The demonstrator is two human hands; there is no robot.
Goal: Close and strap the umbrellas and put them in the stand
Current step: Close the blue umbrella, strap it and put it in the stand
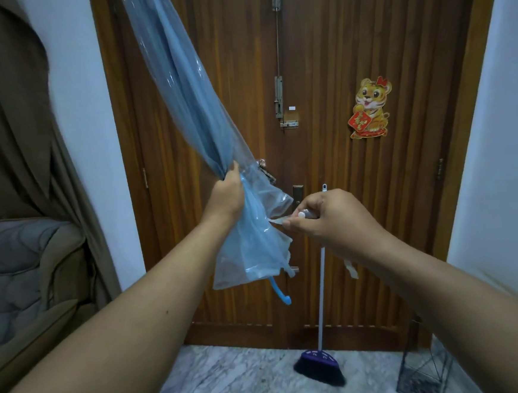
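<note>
A closed, translucent blue umbrella [181, 87] slants from the top left down to the middle, its tip out of view above. Its blue curved handle [66, 310] hangs below the loose canopy. My left hand [226, 195] grips the gathered canopy around its middle. My right hand [327, 218] pinches the umbrella's clear strap [280, 221], with the strap's white snap button [301, 214] at my fingertips, pulled out to the right of the canopy. A wire umbrella stand [426, 369] sits on the floor at the lower right, beside the door frame.
A wooden double door [359, 188] with bolts and a tiger sticker [370, 108] fills the background. A purple broom [322, 368] leans against it. A brown curtain [13, 122] and grey cushioned chair [19, 277] are at the left. The floor is marble.
</note>
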